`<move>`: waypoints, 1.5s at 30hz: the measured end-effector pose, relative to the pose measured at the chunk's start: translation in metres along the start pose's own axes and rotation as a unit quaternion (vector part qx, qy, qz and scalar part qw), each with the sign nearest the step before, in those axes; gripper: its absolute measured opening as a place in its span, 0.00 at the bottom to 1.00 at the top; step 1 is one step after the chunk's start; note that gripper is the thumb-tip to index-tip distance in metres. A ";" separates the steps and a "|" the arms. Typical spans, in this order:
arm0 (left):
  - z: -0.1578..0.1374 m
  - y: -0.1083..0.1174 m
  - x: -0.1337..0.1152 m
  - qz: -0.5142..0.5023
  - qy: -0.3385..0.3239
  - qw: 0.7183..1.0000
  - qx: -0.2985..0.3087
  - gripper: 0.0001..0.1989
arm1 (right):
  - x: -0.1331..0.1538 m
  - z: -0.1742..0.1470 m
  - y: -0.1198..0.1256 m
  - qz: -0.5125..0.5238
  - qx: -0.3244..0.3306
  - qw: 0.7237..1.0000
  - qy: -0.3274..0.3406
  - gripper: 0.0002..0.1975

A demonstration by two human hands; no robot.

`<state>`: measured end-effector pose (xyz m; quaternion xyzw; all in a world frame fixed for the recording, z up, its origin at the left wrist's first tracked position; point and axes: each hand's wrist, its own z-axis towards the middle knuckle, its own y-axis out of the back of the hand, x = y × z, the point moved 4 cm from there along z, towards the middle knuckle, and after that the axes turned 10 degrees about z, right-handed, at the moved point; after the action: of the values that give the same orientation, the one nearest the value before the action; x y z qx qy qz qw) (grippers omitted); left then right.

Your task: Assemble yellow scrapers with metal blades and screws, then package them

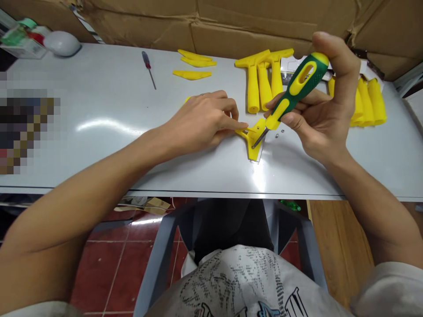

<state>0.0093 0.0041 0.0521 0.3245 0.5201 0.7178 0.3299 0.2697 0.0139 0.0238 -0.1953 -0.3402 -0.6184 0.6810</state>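
Note:
My right hand (324, 110) grips a green-and-yellow screwdriver (302, 83), tilted, with its index finger on the butt end. The metal tip meets a small screw on the head of a yellow scraper (254, 152). That scraper lies flat on the table, and a thin blade edge shows along its right side. My left hand (211, 116) closes over the scraper's handle, which is mostly hidden beneath it, and a fingertip presses near the neck. Just right of the scraper head lie a few tiny screws (276, 135).
Behind my hands on the white table (105, 154) are several yellow scraper bodies (253, 88) and flat yellow pieces (192, 75). More yellow handles (376, 101) lie to the right. A second screwdriver (148, 68) rests at the back left, near a white rounded object (61, 43). Cardboard (231, 24) lines the back.

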 end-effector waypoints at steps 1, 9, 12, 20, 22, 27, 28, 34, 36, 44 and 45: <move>0.000 -0.001 0.000 -0.004 0.002 1.000 -0.001 0.21 | 0.000 0.000 -0.001 0.001 0.005 1.000 -0.003 0.60; 0.001 -0.008 0.004 -0.056 0.016 0.998 -0.018 0.21 | 0.020 0.003 -0.005 -0.003 0.073 0.996 0.060 0.44; 0.000 -0.009 0.005 -0.066 0.020 0.997 -0.020 0.21 | 0.022 0.003 -0.004 -0.005 0.071 0.993 0.093 0.43; 0.001 -0.010 0.006 -0.079 0.023 0.996 -0.015 0.21 | 0.030 -0.001 -0.003 0.014 0.043 0.991 0.125 0.35; 0.001 -0.010 0.006 -0.078 0.022 0.997 -0.014 0.22 | 0.031 0.001 -0.004 0.024 0.055 0.990 0.126 0.34; 0.004 -0.010 0.004 -0.065 0.027 0.997 -0.008 0.22 | 0.031 0.001 -0.004 0.001 0.052 0.992 0.119 0.37; 0.005 -0.010 0.004 -0.063 0.027 0.998 -0.008 0.22 | 0.032 0.000 -0.003 0.000 0.052 0.992 0.118 0.37; 0.007 -0.010 0.004 -0.058 0.027 0.998 0.002 0.24 | 0.010 -0.001 -0.004 0.080 0.026 0.986 0.141 0.39; 0.006 -0.009 0.004 -0.060 0.029 0.998 0.003 0.23 | -0.016 0.005 -0.006 0.129 0.031 0.976 0.173 0.42; 0.005 -0.005 0.003 -0.071 0.038 0.997 -0.002 0.21 | -0.009 -0.007 0.011 0.111 0.029 0.988 0.100 0.50; 0.005 -0.005 0.003 -0.068 0.037 0.997 -0.002 0.21 | 0.012 -0.011 0.011 0.095 0.038 0.991 0.085 0.47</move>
<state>0.0129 0.0104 0.0486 0.2608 0.5515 0.7062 0.3593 0.2832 -0.0005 0.0262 -0.1467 -0.2843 -0.5519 0.7701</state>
